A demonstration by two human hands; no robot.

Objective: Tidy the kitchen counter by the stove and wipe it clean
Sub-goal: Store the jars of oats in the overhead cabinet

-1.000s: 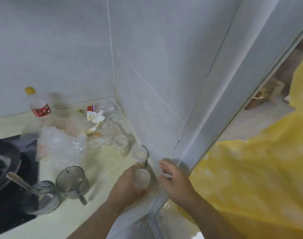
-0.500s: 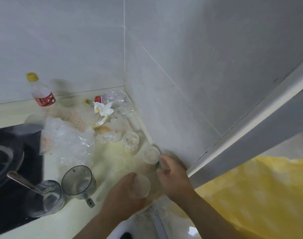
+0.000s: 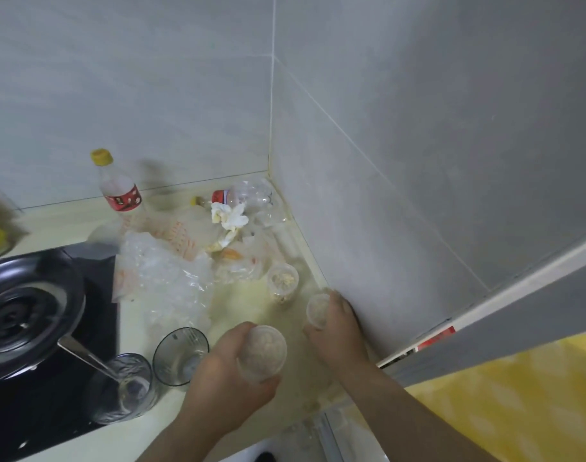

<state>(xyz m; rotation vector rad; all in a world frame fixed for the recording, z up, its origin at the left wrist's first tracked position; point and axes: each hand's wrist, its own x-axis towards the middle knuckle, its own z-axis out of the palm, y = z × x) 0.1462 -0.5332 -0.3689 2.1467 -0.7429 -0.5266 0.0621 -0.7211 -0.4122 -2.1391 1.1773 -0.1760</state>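
My left hand (image 3: 228, 378) grips a small clear plastic cup (image 3: 263, 351) with pale food inside, held just above the pale yellow counter (image 3: 241, 305). My right hand (image 3: 338, 328) curls round a second small cup (image 3: 316, 310) standing against the grey tiled side wall. A third cup (image 3: 282, 282) with yellowish crumbs stands free just behind them. Crumpled clear plastic bags (image 3: 164, 278), a white tissue (image 3: 229, 219) and a crushed bottle (image 3: 244, 196) litter the corner.
A yellow-capped bottle with a red label (image 3: 118, 188) stands at the back wall. A smoky glass mug (image 3: 179, 360) and a clear glass with a spoon (image 3: 124, 388) sit by the black stove (image 3: 51, 405), which carries a pan (image 3: 21, 315). A grey door frame (image 3: 485, 325) lies to the right.
My right hand has moved from the wall edge onto the second cup and closed round it. The left hand still holds its cup. The view has swung left, toward the counter.
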